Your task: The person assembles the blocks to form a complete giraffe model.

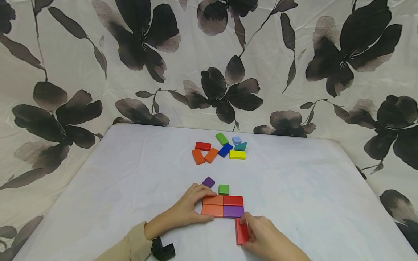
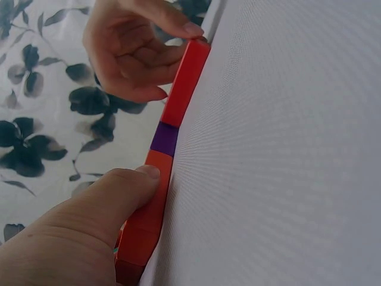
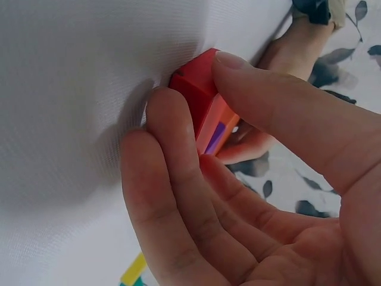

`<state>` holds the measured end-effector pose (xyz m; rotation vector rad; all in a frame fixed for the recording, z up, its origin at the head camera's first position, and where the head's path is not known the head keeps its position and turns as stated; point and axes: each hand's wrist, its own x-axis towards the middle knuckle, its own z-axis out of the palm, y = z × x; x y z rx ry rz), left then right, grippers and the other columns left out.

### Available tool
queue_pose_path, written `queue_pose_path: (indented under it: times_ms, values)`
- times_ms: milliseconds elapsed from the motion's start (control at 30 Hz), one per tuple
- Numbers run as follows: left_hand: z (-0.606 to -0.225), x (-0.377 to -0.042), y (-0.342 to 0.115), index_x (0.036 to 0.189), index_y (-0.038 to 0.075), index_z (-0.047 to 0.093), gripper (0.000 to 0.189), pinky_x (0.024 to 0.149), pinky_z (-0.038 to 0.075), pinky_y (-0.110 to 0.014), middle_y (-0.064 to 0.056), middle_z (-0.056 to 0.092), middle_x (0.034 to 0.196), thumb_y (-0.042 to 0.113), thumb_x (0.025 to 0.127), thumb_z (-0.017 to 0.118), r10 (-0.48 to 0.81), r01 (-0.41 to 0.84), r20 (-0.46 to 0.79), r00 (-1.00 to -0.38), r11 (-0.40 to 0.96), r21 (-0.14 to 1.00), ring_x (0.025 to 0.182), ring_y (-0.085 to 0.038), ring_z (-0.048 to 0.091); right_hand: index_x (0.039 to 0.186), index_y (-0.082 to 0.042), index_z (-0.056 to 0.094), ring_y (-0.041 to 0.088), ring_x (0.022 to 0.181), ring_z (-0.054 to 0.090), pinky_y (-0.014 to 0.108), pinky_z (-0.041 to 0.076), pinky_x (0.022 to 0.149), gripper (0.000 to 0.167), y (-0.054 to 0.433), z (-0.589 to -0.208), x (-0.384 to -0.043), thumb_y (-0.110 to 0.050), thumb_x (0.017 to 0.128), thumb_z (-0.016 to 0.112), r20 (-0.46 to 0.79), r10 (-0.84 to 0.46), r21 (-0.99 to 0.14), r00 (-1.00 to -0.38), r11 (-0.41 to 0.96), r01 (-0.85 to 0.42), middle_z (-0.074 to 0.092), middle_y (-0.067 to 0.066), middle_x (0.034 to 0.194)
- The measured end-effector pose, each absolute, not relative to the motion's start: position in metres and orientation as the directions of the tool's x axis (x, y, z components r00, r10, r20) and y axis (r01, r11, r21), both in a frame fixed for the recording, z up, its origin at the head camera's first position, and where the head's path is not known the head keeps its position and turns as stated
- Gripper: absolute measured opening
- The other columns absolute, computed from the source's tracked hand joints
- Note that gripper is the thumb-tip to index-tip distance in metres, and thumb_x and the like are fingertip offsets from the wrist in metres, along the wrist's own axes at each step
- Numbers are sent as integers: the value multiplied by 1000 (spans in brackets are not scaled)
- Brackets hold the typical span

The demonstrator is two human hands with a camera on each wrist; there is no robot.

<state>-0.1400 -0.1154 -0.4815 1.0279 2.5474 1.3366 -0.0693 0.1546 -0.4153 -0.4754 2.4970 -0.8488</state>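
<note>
Two orange blocks [image 1: 212, 210], a red block [image 1: 233, 201] and a purple block [image 1: 233, 211] lie together as a flat rectangle. My left hand [image 1: 187, 206] grips the orange pair at the left end, with the thumb on the near edge and the index finger at the far edge. My right hand [image 1: 266, 233] pinches a second red block [image 1: 241, 232] between thumb and fingers. In the head view this block points toward me, its far end right at the purple block's near edge. The right wrist view shows the thumb [image 3: 238, 68] on its end.
A small green block [image 1: 223, 189] and a purple one [image 1: 208, 182] sit just behind the rectangle. Farther back lies a loose group of several blocks, among them a yellow block [image 1: 237, 155] and a blue block [image 1: 225, 150]. A white cloth [image 1: 310, 188] covers the table.
</note>
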Motion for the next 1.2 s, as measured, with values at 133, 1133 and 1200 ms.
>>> queue_pose_path:
  times_ms: [133,1133,1200]
  values:
    - [-481,-140,-115,131,24,61,59,99,43,-41,11,53,128,36,78,84,598,522,221,-771,393,757,117,-11,42,109,-9,56,11,59,48,22,42,54,39,154,-415,-71,-10,79,82,-332,-438,-638,-836,757,-143,51,0,68]
    - [-479,-139,-114,129,22,62,58,96,44,-39,11,54,125,36,78,85,595,524,225,-772,394,755,114,-11,43,105,-12,59,12,62,50,23,43,55,39,151,-413,-79,-8,76,84,-371,-445,-634,-815,763,-128,52,0,70]
    - [-479,-139,-114,129,22,62,58,96,44,-39,12,54,125,36,78,85,594,522,223,-773,394,757,114,-11,43,105,-12,59,12,62,50,23,44,55,39,151,-413,-79,-9,76,85,-369,-446,-633,-816,763,-131,52,-1,70]
